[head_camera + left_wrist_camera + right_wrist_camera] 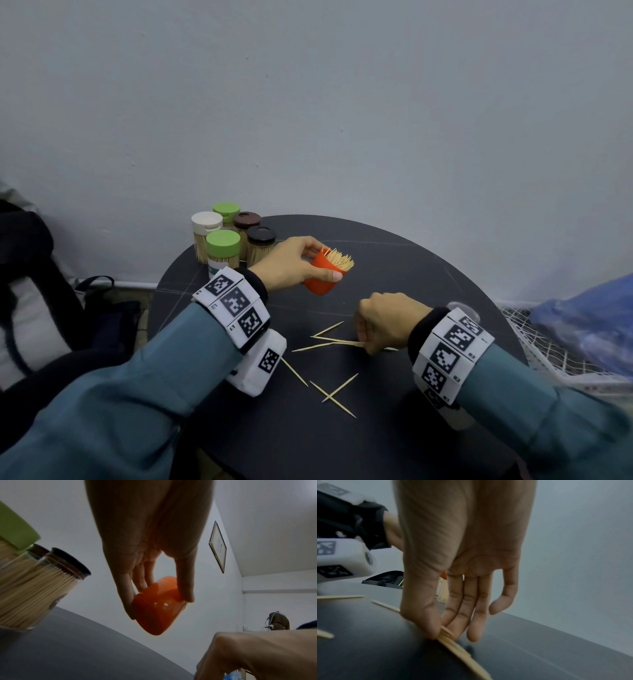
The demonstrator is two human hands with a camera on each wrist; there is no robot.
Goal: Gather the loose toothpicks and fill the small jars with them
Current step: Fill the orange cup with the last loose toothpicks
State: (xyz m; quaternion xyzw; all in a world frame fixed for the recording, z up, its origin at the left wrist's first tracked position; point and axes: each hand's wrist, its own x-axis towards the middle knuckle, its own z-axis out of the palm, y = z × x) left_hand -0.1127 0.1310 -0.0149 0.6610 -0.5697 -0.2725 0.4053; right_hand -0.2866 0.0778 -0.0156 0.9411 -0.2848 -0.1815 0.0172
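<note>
— Loose toothpicks [337,394], six or so, are lying scattered at 6 o'clock on the black table [394,267]. Any labels?

— None are reading legibly; only square coded markers on the wristbands [236,305]. Five capped jars [222,248] are standing at 10 o'clock.

— Hands?

— Left hand [291,265] is gripping a tilted orange jar [322,277], fingers curled round it, toothpicks bristling out. Right hand [387,322] is pinching a small bundle [450,639] between thumb and fingertips against the tabletop.
</note>
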